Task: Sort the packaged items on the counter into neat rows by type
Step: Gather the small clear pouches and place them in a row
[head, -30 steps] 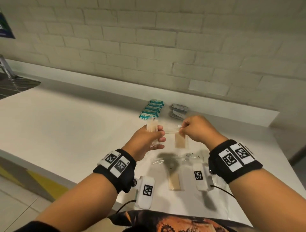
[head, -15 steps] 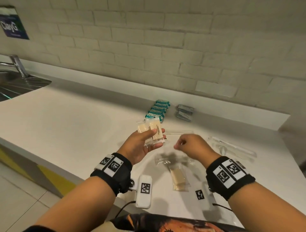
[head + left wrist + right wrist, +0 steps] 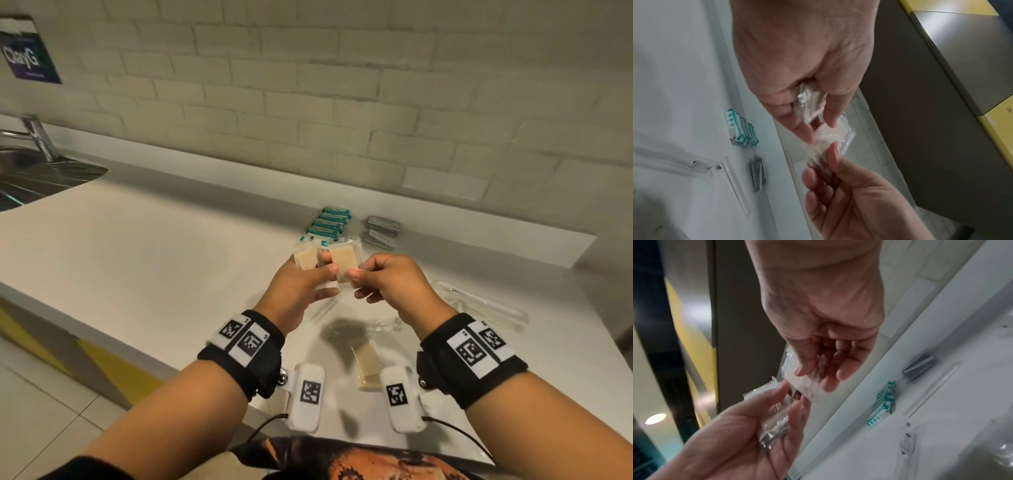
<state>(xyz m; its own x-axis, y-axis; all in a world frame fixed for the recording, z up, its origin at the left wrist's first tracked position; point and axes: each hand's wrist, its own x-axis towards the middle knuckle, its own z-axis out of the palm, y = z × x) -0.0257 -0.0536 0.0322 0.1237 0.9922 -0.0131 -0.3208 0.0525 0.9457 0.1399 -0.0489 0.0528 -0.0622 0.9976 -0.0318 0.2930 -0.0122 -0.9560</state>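
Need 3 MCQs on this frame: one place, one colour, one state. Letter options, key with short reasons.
1. Where do the teal packets lie?
A. left of the grey packets, near the wall
B. in the sink
C. on the floor

2. What colour is the pad in the clear packet held up?
A. blue
B. beige
C. black

3. What is the right hand doing?
A. lying flat on the counter
B. pinching the clear packet
C. gripping the tap

A: head view shows the teal row beside the grey stack.
B: the pad looks tan.
B: thumb and fingers close on its edge; left hand holds packets too.
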